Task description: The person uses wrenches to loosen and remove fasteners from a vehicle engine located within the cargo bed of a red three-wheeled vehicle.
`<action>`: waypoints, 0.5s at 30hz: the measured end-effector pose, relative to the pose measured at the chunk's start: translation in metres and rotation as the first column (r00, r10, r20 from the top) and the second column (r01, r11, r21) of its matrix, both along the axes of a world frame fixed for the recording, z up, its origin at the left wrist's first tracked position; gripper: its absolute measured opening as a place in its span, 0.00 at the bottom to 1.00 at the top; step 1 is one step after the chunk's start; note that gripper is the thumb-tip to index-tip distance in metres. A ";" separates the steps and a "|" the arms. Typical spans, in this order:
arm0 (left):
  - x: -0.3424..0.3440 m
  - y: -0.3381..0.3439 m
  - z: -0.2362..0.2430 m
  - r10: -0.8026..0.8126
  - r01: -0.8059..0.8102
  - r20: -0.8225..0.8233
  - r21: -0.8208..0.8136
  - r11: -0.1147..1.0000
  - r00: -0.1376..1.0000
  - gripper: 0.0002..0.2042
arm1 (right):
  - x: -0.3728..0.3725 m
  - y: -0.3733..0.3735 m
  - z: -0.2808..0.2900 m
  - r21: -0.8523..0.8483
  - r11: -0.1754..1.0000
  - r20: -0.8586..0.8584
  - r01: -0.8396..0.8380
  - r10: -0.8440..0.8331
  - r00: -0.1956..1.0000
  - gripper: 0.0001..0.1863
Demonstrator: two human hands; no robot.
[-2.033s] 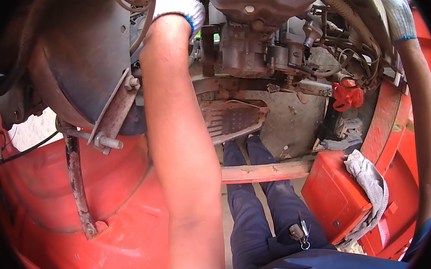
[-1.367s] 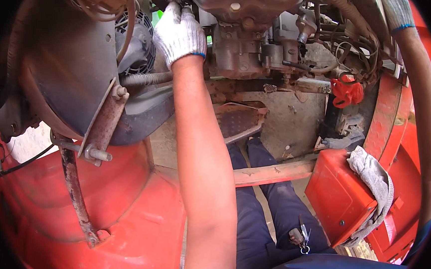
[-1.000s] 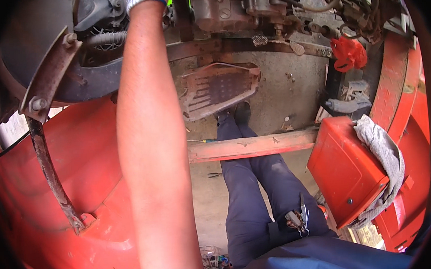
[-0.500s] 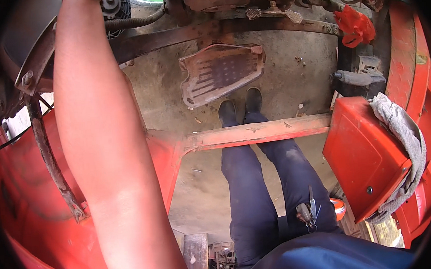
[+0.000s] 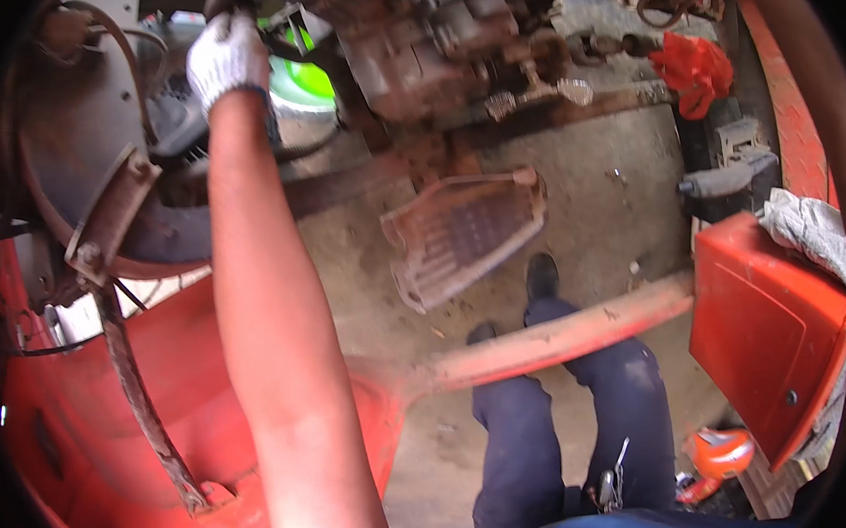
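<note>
My left hand (image 5: 228, 62), in a white work glove, reaches far forward at the upper left. Its fingers curl against a dark part at the top edge, which is too blurred and too covered to name. Beside the hand, a bright green tub (image 5: 310, 80) shows behind the metalwork. A dark hose (image 5: 315, 146) runs close to my wrist. To the right of the hand sits a rusty machine housing (image 5: 394, 65). My right hand is out of the picture.
A rusty curved frame bar (image 5: 359, 185) and a slotted footplate (image 5: 469, 226) lie ahead of my legs. A red crossbar (image 5: 565, 333) spans over them. At right stand a red box (image 5: 776, 328) with a grey cloth (image 5: 803, 228) and a red plastic bag (image 5: 692, 73).
My view has shifted forward and tilted. The gloved left hand, cut off at the top before, now shows. More of the green tub and the machine housing has come into sight.
</note>
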State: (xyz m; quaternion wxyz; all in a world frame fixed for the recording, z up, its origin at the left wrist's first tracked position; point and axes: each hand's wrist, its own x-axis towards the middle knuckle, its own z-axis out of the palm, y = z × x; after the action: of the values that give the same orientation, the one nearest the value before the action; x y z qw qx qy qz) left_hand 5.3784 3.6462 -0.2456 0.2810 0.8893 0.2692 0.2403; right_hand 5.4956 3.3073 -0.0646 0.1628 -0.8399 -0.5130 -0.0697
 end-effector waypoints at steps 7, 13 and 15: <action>-0.002 -0.022 0.020 0.084 -0.036 -0.249 0.192 0.981 0.965 0.22 | -0.030 -0.035 0.016 0.126 0.988 -0.038 0.090 -0.086 0.996 0.15; 0.001 0.031 0.015 -0.013 0.175 -0.363 0.419 0.891 0.932 0.21 | -0.052 -0.028 0.017 0.214 0.972 -0.056 0.099 -0.089 0.994 0.15; 0.011 0.018 0.020 0.020 0.155 -0.389 0.412 0.898 0.921 0.20 | -0.051 -0.032 0.013 0.232 0.966 -0.058 0.116 -0.105 0.993 0.15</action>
State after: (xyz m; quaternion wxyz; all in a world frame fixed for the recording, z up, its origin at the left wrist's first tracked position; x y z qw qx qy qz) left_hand 5.3890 3.6642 -0.2257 0.0258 0.9679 0.2269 0.1053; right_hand 5.4444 3.2758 -0.0521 0.2685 -0.8434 -0.4497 -0.1199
